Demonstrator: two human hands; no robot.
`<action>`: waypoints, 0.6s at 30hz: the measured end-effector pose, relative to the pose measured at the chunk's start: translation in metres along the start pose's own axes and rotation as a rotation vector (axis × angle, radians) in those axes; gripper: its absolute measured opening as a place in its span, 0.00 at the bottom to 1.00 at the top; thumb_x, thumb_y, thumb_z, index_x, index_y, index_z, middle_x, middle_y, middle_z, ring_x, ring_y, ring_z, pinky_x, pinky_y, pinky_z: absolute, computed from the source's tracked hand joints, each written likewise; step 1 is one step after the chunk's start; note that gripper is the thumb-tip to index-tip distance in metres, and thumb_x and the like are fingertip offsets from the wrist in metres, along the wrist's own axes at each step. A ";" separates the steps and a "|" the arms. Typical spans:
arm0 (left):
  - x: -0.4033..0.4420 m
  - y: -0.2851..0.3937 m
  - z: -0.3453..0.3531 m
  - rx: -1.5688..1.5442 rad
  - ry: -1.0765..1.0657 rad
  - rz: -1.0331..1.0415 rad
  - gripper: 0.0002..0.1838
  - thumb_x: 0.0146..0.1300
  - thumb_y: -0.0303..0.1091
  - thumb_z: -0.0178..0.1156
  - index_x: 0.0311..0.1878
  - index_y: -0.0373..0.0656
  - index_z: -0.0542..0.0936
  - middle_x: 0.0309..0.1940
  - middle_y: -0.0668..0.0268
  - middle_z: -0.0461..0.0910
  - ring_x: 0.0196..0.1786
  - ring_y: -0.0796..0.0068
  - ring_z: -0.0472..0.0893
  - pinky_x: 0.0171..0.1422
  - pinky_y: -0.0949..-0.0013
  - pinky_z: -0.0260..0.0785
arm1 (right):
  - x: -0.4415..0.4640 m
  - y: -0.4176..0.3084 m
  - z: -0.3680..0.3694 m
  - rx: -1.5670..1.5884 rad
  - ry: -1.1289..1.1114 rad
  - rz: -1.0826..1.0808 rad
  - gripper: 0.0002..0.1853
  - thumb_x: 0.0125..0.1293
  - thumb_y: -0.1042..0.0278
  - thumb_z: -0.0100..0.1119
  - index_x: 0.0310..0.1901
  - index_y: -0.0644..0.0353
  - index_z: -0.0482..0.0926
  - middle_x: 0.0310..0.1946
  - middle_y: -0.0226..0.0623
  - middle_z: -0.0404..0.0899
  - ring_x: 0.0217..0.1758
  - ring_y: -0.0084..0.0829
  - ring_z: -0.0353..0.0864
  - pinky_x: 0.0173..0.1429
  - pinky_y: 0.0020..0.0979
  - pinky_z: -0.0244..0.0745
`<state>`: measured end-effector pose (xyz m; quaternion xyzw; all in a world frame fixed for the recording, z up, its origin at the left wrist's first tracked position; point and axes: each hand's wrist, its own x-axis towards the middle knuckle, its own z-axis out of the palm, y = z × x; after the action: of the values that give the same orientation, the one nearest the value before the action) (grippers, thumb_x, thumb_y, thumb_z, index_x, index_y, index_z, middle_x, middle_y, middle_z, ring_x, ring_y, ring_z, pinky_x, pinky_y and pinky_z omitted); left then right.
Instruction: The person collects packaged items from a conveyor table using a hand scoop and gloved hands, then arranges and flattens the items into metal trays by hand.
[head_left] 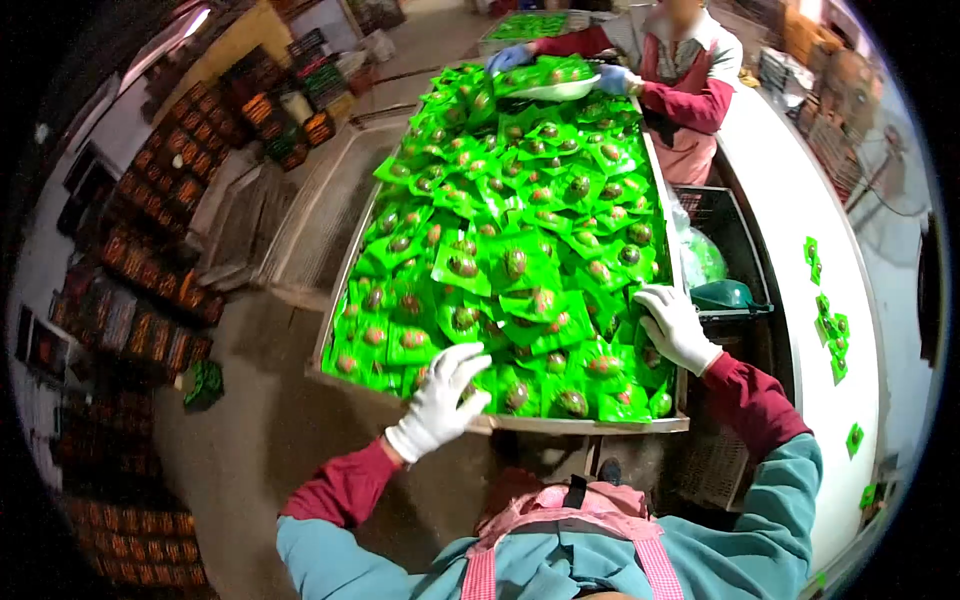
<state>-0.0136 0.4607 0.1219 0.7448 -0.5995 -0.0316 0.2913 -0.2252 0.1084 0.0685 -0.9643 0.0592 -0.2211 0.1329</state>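
Reaching left hand [438,400]: white-gloved, over the near edge of the big tray [600,427], left of the middle; thumb and fingers are bent with a wide gap between them, and nothing shows in the grip. Whether the fingertips touch the packets below, I cannot tell.
Right hand [678,325]: white-gloved too, laid across the tray's right edge near the close corner; fingers loosely bent and spread, tips over the packets, with nothing seen held. The palm is hidden.
Green packets [515,263]: heaped all over the tray, each with a dark or reddish round lump showing; many overlap, and some lie tilted.
Far end: a co-worker [680,95] in blue gloves [511,58] holds a white dish [560,91] piled with more packets above the heap.
Right side: a black crate [757,250] beside the tray, with a clear bag [705,256] and a dark green scoop [722,294].
White table [800,300]: further right, with a scattered line of packets on it.
Left side: a wooden frame [320,215] near the tray; stacked crates [170,180] stand well apart from it.
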 end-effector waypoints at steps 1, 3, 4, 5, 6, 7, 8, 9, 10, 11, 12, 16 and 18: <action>0.008 -0.003 -0.019 0.032 -0.030 0.086 0.28 0.55 0.34 0.66 0.61 0.42 0.73 0.63 0.55 0.69 0.67 0.53 0.68 0.73 0.53 0.60 | 0.000 -0.002 0.000 -0.033 -0.030 0.040 0.24 0.57 0.72 0.63 0.57 0.62 0.73 0.56 0.47 0.73 0.61 0.49 0.71 0.67 0.44 0.68; 0.031 -0.030 -0.050 0.032 -0.017 0.222 0.29 0.55 0.34 0.66 0.62 0.42 0.73 0.63 0.56 0.69 0.66 0.53 0.69 0.72 0.54 0.61 | 0.002 -0.008 -0.004 -0.077 -0.083 0.081 0.25 0.57 0.72 0.63 0.58 0.63 0.73 0.57 0.47 0.72 0.62 0.49 0.70 0.67 0.44 0.68; 0.047 -0.047 -0.063 0.030 -0.027 0.262 0.30 0.55 0.35 0.66 0.62 0.42 0.73 0.63 0.56 0.69 0.66 0.53 0.69 0.71 0.54 0.62 | 0.006 -0.010 -0.006 -0.095 -0.114 0.094 0.25 0.57 0.72 0.63 0.58 0.63 0.72 0.58 0.47 0.72 0.62 0.50 0.70 0.67 0.45 0.68; 0.063 -0.068 -0.067 -0.011 -0.024 0.274 0.30 0.55 0.34 0.66 0.63 0.43 0.73 0.63 0.57 0.69 0.66 0.53 0.69 0.72 0.54 0.60 | 0.003 -0.006 -0.001 -0.106 -0.110 0.094 0.26 0.56 0.72 0.63 0.59 0.63 0.72 0.59 0.48 0.71 0.63 0.50 0.70 0.68 0.45 0.68; 0.081 -0.080 -0.072 -0.003 -0.049 0.280 0.32 0.55 0.37 0.68 0.63 0.44 0.73 0.64 0.57 0.69 0.67 0.52 0.67 0.73 0.53 0.59 | 0.004 -0.007 0.000 -0.119 -0.109 0.102 0.26 0.56 0.72 0.63 0.59 0.63 0.72 0.58 0.48 0.71 0.62 0.50 0.70 0.67 0.45 0.68; 0.098 -0.093 -0.071 0.062 -0.083 0.317 0.33 0.54 0.39 0.69 0.63 0.44 0.72 0.64 0.57 0.68 0.68 0.52 0.66 0.73 0.53 0.58 | 0.003 -0.008 -0.001 -0.135 -0.123 0.130 0.26 0.56 0.72 0.63 0.59 0.63 0.72 0.58 0.48 0.71 0.62 0.50 0.70 0.66 0.45 0.69; 0.113 -0.107 -0.066 0.123 -0.112 0.346 0.34 0.53 0.41 0.70 0.64 0.44 0.72 0.65 0.57 0.68 0.69 0.52 0.65 0.74 0.52 0.57 | 0.005 -0.013 -0.004 -0.148 -0.145 0.155 0.26 0.57 0.72 0.63 0.59 0.62 0.72 0.58 0.48 0.71 0.62 0.50 0.70 0.66 0.45 0.69; 0.126 -0.120 -0.057 0.148 -0.160 0.368 0.37 0.51 0.44 0.72 0.64 0.45 0.72 0.66 0.57 0.67 0.70 0.52 0.62 0.75 0.52 0.56 | 0.006 -0.014 -0.004 -0.161 -0.157 0.162 0.26 0.57 0.72 0.62 0.59 0.62 0.72 0.58 0.48 0.71 0.61 0.50 0.71 0.65 0.45 0.69; 0.133 -0.132 -0.047 0.234 -0.242 0.348 0.38 0.51 0.47 0.72 0.65 0.45 0.72 0.66 0.57 0.67 0.71 0.51 0.62 0.75 0.52 0.56 | 0.008 -0.015 -0.006 -0.161 -0.160 0.159 0.25 0.58 0.72 0.62 0.59 0.62 0.72 0.57 0.47 0.71 0.61 0.50 0.71 0.64 0.45 0.70; 0.137 -0.142 -0.035 0.212 -0.275 0.349 0.38 0.51 0.48 0.72 0.65 0.45 0.72 0.66 0.57 0.67 0.70 0.51 0.62 0.75 0.52 0.56 | 0.008 -0.012 -0.004 -0.175 -0.156 0.144 0.25 0.58 0.72 0.61 0.59 0.61 0.72 0.57 0.47 0.71 0.60 0.50 0.71 0.64 0.45 0.70; 0.139 -0.146 -0.028 0.197 -0.314 0.351 0.39 0.51 0.49 0.72 0.65 0.45 0.72 0.65 0.57 0.67 0.70 0.52 0.63 0.75 0.52 0.56 | 0.007 -0.011 -0.002 -0.183 -0.145 0.131 0.24 0.58 0.72 0.61 0.59 0.61 0.72 0.57 0.47 0.71 0.60 0.51 0.72 0.63 0.46 0.71; 0.129 -0.149 -0.023 0.142 -0.227 0.337 0.35 0.53 0.48 0.70 0.65 0.48 0.74 0.63 0.59 0.69 0.65 0.54 0.68 0.70 0.56 0.61 | 0.009 -0.012 -0.004 -0.175 -0.138 0.147 0.24 0.57 0.75 0.60 0.57 0.59 0.72 0.55 0.46 0.72 0.59 0.51 0.72 0.62 0.46 0.72; 0.128 -0.150 -0.022 0.137 -0.215 0.331 0.35 0.53 0.48 0.70 0.65 0.48 0.73 0.62 0.59 0.69 0.62 0.53 0.70 0.68 0.56 0.63 | 0.009 -0.010 -0.004 -0.180 -0.130 0.145 0.24 0.57 0.75 0.60 0.57 0.59 0.72 0.54 0.46 0.72 0.58 0.51 0.73 0.61 0.46 0.72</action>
<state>0.1621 0.3696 0.1079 0.6465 -0.7422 -0.0217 0.1755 -0.2186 0.1158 0.0781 -0.9779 0.1395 -0.1415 0.0648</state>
